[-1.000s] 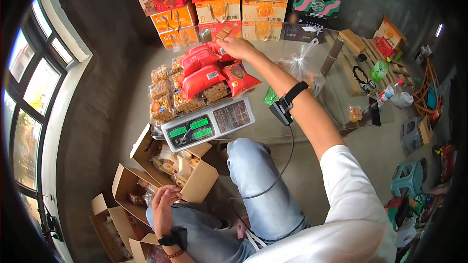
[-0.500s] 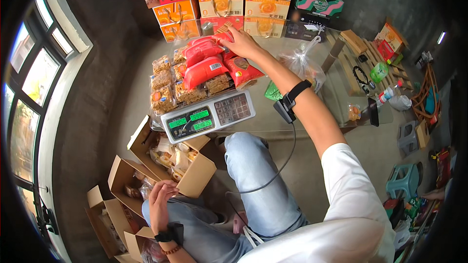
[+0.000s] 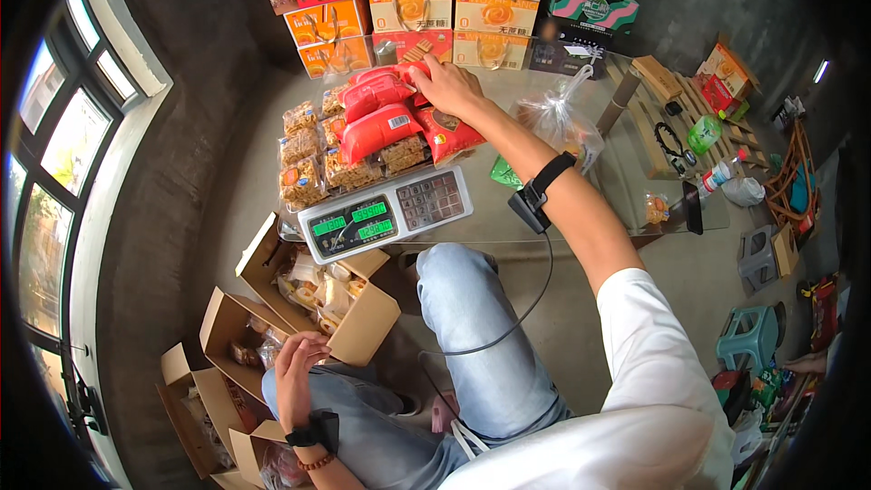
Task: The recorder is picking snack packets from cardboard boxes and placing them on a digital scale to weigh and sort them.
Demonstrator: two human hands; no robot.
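Little has moved since a second ago: readout on the digital scale (image 3: 396, 216) changed, hands near where they were. Scale is my reference. Under it: glass table (image 3: 617, 191). Beyond it: stacked gift boxes (image 3: 501, 14). Near side, low: open cardboard carton (image 3: 367, 328) of wrapped pastries. On its far part: clear-wrapped cereal blocks (image 3: 301, 147), red packets (image 3: 377, 133) heaped on top. Progress, my read: several packets already on, right hand (image 3: 455, 88) not off the heap; can't tell if any remain. Nearest packet: barcode up, at its right end; long axis roughly parallel to scale's front edge. Right fingers touch a far packet, grip unclear. Left hand (image 3: 298, 372), near side of scale: half-spread, nothing visible in it.
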